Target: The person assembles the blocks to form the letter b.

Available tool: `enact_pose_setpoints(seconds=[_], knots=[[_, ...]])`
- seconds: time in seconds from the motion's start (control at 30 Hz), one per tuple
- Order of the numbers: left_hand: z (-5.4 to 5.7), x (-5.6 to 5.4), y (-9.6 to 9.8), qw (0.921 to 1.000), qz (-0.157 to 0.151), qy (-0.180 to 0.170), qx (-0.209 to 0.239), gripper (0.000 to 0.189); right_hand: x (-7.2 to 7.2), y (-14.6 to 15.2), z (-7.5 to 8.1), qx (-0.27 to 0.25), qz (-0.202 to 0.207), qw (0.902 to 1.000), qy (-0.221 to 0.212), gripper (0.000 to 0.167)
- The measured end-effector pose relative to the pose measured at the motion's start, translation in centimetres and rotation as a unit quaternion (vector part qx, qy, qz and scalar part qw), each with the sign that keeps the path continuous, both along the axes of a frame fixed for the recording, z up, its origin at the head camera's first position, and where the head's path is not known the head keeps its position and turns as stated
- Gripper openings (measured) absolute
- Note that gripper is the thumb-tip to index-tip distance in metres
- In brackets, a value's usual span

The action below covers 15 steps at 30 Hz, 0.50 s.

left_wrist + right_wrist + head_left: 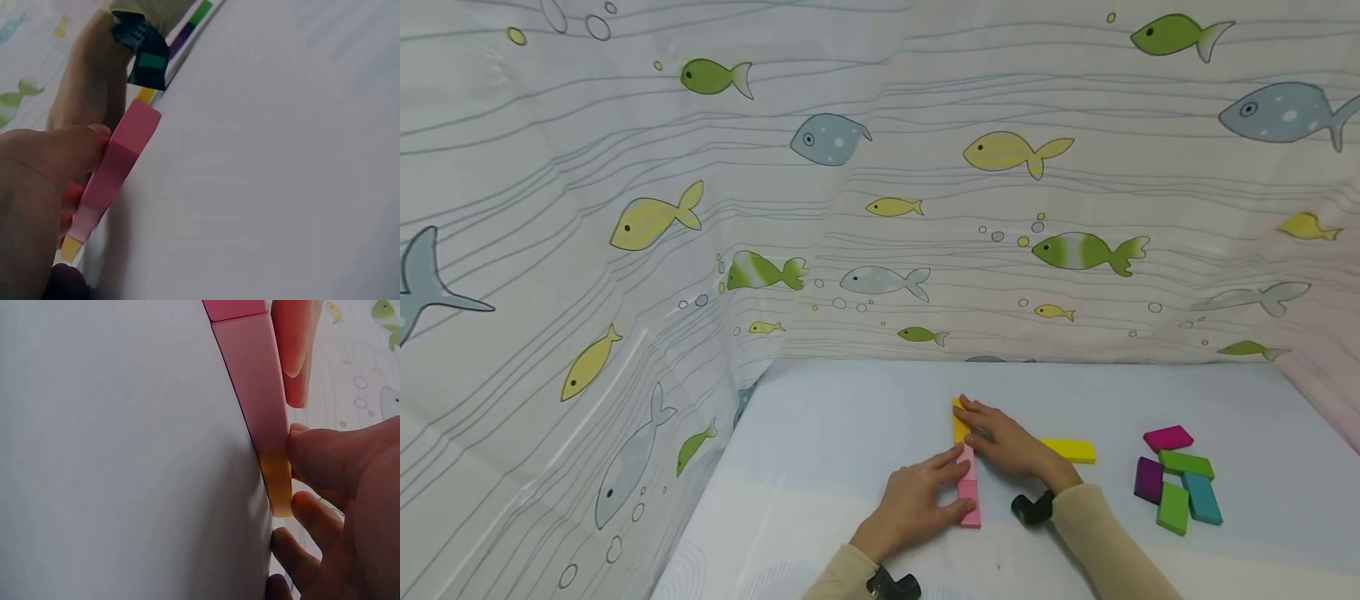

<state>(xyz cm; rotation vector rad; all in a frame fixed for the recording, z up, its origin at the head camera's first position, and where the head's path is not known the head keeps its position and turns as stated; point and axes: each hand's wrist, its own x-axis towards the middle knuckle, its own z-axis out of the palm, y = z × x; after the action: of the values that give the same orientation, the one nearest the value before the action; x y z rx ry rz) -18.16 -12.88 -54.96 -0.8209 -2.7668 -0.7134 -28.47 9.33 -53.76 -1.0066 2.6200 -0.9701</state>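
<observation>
Head view: pink blocks (969, 493) touch the spread left grip (913, 502), the adjoining orange block (961, 430) the spread right grip (1011, 439).

Head cam's the wide one, set back, looking forward and down over the worktop (820, 467) to the fish-print backdrop (925, 242). Both wrist cams sit super close and tilted; all three catch the same row of pink-and-orange blocks (255, 387).
</observation>
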Motion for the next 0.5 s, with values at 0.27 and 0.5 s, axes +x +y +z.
enact_pose_setpoints(seconds=[0.27,0.5], knots=[[0.01,0.16,0.07,1.0000,0.004,-0.002,0.001,0.052,0.06,0.15,-0.24,0.000,0.002,1.0000,0.003,0.058],[0.24,0.08,0.08,1.0000,0.001,0.003,0.003,0.051,0.01,0.13,-0.22,-0.001,0.002,1.0000,0.008,0.057]])
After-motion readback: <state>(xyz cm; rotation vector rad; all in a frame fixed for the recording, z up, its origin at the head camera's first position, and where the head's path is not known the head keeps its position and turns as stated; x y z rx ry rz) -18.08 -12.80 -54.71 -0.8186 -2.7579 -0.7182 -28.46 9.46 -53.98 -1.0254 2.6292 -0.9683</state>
